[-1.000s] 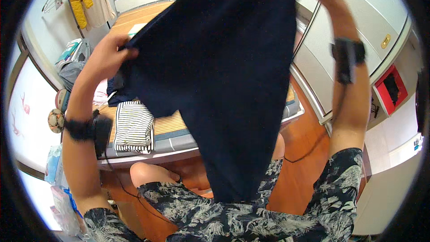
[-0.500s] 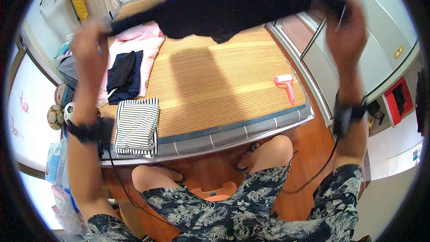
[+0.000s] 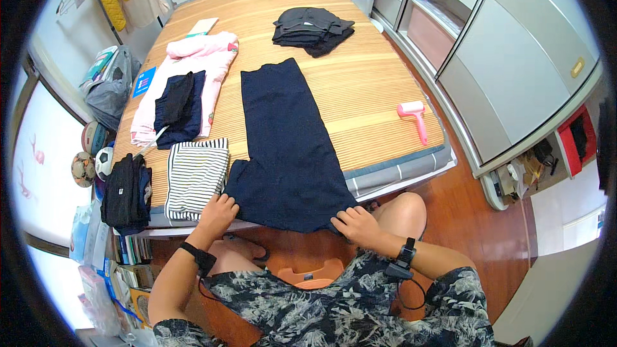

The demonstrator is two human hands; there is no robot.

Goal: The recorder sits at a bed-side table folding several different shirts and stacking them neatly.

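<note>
Dark navy trousers [image 3: 289, 135] lie spread on the slatted mat, legs stretching away and the wide waist end towards me. At the waist end's left corner, my left hand [image 3: 218, 212] is closed on the fabric. The opposite corner is pinched by my right hand [image 3: 358, 225], beside my right knee. Just left of the trousers rests a folded black-and-white striped garment [image 3: 196, 178], close to my left hand.
The bamboo mat [image 3: 379, 103] covers a bed. A pink lint roller [image 3: 414, 117] lies right, folded dark clothes [image 3: 312, 29] farther back. On the left are pink bedding [image 3: 215, 58], folded navy clothing [image 3: 182, 108] and a black pile [image 3: 126, 189]. A sliding wardrobe [image 3: 508, 71] stands right.
Both hands have come down towards me from high up, and the dark garment they held in the air now lies on the mat. It no longer blocks the far bed.
</note>
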